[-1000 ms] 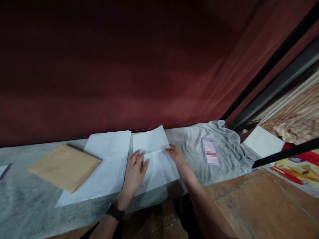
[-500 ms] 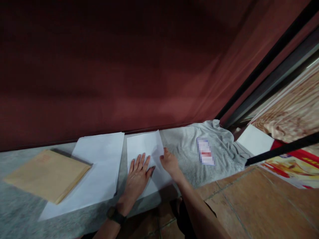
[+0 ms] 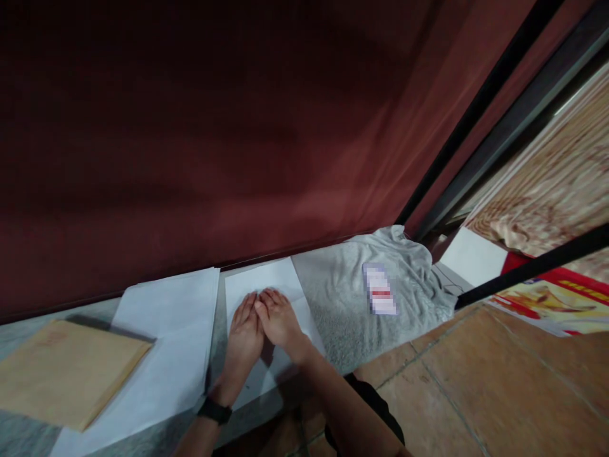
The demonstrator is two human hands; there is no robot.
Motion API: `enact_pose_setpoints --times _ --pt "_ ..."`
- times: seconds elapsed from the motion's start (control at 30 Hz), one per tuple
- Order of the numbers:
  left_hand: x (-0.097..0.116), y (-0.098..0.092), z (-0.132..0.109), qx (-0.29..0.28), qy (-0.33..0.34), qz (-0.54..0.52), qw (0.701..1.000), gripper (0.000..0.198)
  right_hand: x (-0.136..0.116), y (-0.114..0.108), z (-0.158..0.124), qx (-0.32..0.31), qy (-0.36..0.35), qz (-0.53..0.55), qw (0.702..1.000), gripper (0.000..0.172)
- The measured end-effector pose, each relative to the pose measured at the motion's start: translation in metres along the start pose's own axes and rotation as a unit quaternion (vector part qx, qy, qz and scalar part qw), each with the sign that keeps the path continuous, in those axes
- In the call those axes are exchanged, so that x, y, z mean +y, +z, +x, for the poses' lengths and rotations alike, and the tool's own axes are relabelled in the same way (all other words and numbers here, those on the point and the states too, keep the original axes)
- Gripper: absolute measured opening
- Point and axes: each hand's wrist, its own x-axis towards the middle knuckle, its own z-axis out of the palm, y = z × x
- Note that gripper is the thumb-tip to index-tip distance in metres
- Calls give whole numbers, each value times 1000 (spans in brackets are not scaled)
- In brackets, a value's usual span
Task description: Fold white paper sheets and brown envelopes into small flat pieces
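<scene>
White sheet under left hand; under right hand

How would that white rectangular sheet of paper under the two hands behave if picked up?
The white rectangular sheet of paper would likely be light and floppy, as it looks thin. Lifted by one edge, it may bend at the faint crease toward its right side. It probably won't slide easily while the left hand and right hand rest on it.
</scene>
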Motion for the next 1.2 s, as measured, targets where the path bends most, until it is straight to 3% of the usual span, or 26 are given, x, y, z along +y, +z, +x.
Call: enact_pose_setpoints --times 0.1,0.23,0.63,0.8,0.97,1.1,1.2 --pt "-2 4 21 -42 -11 38 998 54 -2 14 0 13 17 -9 1000 46" --pt "3 4 35 -75 -38 89 992 57 9 14 -2 32 38 -35 998 47" --pt "-18 -2 45 -34 -144 86 985 66 46 2 -10 47 136 -112 983 59" --pt "11 -12 15 -23 -142 76 987 64 46 -1 -12 55 146 -112 981 56" --pt "59 -19 -40 -69 -12 82 994 55 39 -11 -19 69 95 -92 989 53" --pt "61 -23 -53 -120 30 97 988 55 26 -10 -32 15 -3 -59 998 52" --pt "52 -26 -53 -101 5 107 989 59 23 -6 -36 -4 27 -62 998 51"
